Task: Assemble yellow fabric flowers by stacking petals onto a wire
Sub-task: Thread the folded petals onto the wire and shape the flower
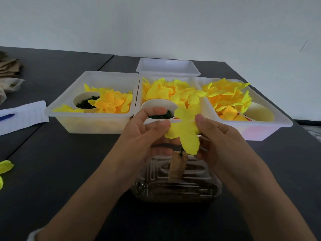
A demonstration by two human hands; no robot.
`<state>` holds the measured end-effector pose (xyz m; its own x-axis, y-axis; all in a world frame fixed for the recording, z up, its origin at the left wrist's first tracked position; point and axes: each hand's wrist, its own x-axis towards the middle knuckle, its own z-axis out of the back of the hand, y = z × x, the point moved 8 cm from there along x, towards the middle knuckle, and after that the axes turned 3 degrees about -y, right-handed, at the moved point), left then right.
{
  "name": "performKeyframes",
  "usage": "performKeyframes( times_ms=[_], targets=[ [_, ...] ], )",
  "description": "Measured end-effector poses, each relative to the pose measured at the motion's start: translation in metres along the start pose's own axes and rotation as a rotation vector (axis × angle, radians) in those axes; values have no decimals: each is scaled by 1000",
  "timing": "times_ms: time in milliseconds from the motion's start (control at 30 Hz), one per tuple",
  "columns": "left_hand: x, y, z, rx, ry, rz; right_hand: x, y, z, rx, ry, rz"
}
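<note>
Petal layer [185,129], a yellow fabric cutout, is held over a clear plastic container [175,185], pinched at its edges between thumb and fingers of the left hand [147,134] and right hand [217,141]. A dark wire [181,151] shows beneath it, so stacking looks barely begun. Beyond, three white trays [90,117] hold many loose petals [166,91] awaiting use.

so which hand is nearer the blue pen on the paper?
Left. The left hand pinches the yellow petal piece at its left edge, on the side of the blue pen. The right hand holds the petal's right side, farther away.
</note>
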<state>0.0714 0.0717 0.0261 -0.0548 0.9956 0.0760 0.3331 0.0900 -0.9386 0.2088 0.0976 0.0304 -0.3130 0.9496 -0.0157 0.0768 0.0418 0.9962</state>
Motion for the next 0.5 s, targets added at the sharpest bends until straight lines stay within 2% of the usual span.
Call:
performKeyframes(
  times_ms=[333,500],
  targets=[
    [6,19,3,-139,83,101,0,4,2,-29,36,72],
    [6,31,6,-119,98,161,1,-15,12,-69,-7,-29]
  ],
)
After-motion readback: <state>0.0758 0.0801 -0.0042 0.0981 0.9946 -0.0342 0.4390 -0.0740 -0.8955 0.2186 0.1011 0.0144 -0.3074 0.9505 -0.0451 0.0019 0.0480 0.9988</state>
